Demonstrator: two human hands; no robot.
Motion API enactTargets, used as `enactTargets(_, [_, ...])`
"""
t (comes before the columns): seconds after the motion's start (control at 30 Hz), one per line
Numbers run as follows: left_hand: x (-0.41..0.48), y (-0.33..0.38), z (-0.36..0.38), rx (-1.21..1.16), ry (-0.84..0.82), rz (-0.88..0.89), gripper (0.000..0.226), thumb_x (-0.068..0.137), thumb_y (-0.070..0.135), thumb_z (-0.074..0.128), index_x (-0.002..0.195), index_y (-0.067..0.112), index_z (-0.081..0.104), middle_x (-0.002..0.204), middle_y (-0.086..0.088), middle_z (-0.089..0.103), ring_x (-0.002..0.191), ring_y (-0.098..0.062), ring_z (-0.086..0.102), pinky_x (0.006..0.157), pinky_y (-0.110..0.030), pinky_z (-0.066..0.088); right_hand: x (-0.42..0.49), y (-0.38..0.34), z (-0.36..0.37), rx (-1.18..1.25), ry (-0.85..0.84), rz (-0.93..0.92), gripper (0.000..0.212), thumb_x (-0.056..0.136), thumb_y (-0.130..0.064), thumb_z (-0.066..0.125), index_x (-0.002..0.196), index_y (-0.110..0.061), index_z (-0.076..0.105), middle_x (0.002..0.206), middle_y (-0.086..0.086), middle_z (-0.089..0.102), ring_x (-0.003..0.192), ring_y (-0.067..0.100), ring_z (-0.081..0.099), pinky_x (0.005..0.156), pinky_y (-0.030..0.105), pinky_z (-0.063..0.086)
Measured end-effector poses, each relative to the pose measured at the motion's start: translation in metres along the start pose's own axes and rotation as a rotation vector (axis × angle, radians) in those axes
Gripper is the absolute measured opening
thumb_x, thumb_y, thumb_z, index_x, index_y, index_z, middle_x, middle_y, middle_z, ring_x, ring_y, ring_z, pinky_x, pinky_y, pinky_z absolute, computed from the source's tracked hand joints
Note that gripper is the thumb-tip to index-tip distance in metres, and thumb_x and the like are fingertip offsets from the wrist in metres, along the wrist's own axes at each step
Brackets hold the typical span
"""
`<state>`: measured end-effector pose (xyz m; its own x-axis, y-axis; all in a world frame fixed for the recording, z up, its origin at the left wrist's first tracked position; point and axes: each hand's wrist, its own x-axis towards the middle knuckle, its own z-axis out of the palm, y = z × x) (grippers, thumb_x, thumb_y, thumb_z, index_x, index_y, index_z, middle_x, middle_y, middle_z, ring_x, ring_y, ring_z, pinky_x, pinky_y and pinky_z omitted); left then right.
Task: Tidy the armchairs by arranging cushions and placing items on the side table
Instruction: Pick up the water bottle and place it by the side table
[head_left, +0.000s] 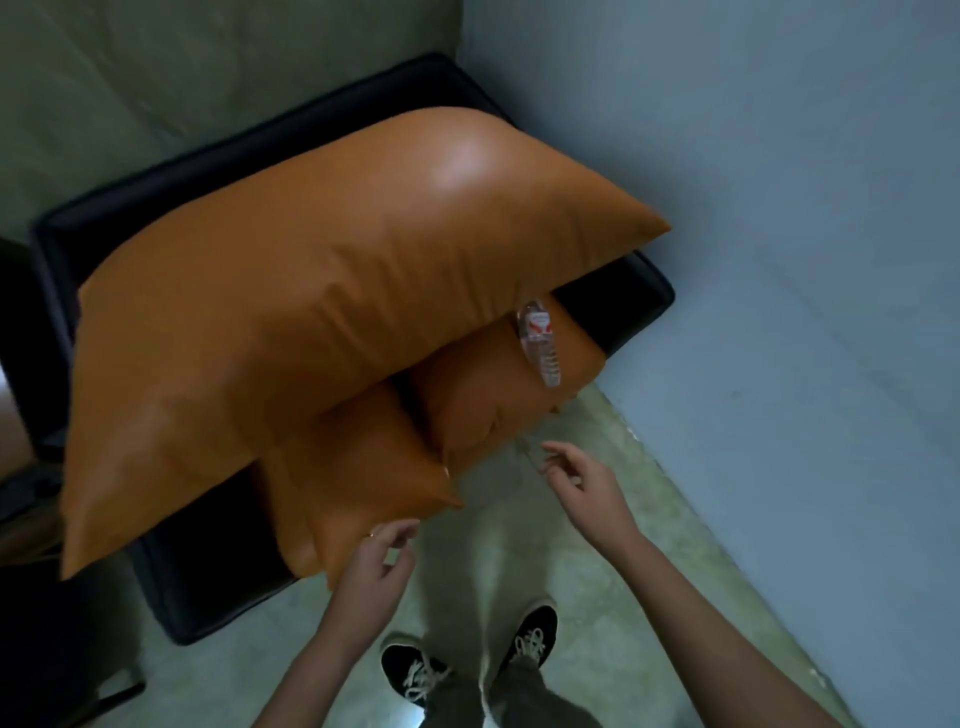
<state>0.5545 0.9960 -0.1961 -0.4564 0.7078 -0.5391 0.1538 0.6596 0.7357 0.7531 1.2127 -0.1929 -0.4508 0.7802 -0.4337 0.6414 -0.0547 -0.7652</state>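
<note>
Orange cushions (311, 291) piled on black armchair (156, 202), plastic bottle (540, 343) on the rightmost. Left hand (374, 564) and right hand (587, 483) near them, fingers loosely open, empty.

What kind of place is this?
Probably a sitting corner of a lounge or waiting room: a black armchair piled with orange cushions, a water bottle on one, tucked between plain walls.

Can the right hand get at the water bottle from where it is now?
Probably yes. The right hand is open close by, and the water bottle lies mostly bare on the small cushion with nothing between them; only its far end tucks under the big cushion.
</note>
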Motion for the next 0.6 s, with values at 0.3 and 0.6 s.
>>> enactTargets(0.3, [0.047,0.016,0.049,0.042,0.041,0.035,0.043,0.100,0.012,0.055,0.121,0.049,0.053,0.125,0.018,0.056,0.088,-0.004,0.062,0.074,-0.017,0.048,0.118,0.045,-0.044,-0.106,0.013,0.004,0.039,0.101,-0.019,0.055,0.139,-0.017,0.060,0.097,-0.013,0.066,0.079,0.000,0.058,0.066,0.010,0.039])
enactTargets(0.6, [0.116,0.028,0.109,0.031,0.279,-0.010,0.035,0.098,0.011,0.056,0.113,0.043,0.059,0.104,0.004,0.065,0.081,-0.010,0.065,0.074,-0.028,0.055,0.255,0.098,-0.030,-0.152,-0.163,-0.008,0.057,0.088,-0.032,0.057,0.143,-0.020,0.054,0.134,0.004,0.064,0.115,0.023,0.063,0.091,0.027,0.051])
